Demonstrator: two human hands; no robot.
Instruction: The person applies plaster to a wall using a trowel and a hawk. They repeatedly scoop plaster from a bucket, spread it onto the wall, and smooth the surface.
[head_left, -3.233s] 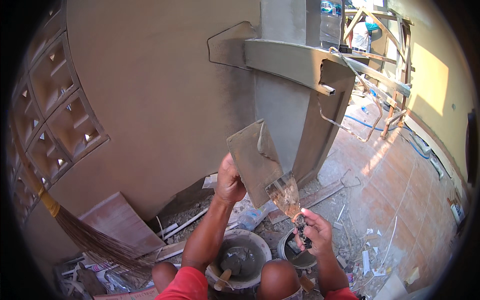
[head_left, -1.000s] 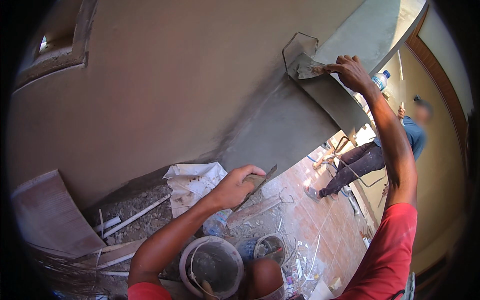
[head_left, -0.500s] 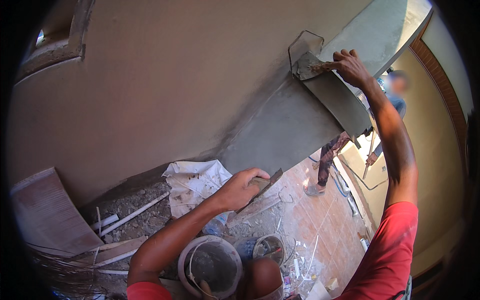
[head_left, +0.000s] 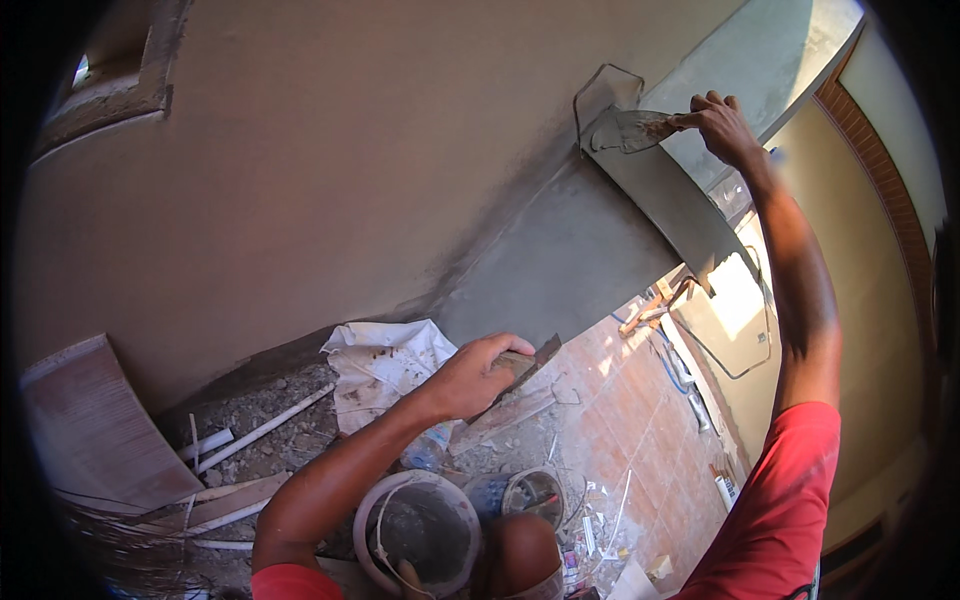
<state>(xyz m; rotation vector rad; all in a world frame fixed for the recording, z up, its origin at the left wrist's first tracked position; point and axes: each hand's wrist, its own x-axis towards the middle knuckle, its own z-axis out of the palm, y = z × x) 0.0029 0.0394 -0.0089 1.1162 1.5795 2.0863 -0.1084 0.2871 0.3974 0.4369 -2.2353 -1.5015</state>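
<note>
My right hand [head_left: 722, 125] is raised high and grips a trowel [head_left: 628, 132] by its handle, its blade flat against the wet grey plaster [head_left: 560, 250] on the beige wall [head_left: 330, 170]. My left hand [head_left: 478, 375] is lower, in the middle, closed on a flat plaster board [head_left: 528, 365] held on edge. Below it, between my knees, stands a grey bucket [head_left: 418, 530] with mortar in it.
A smaller tin [head_left: 532, 494] stands beside the bucket. A crumpled white sack [head_left: 385, 365], white pipes [head_left: 262, 428] and rubble lie at the wall's foot. A ribbed panel [head_left: 95, 425] leans at the left. The red tiled floor [head_left: 640, 440] is littered with scraps.
Over the last second my right hand has drawn the trowel slightly right along the plaster. The person seen farther off on the floor is gone from view. My left hand has stayed put.
</note>
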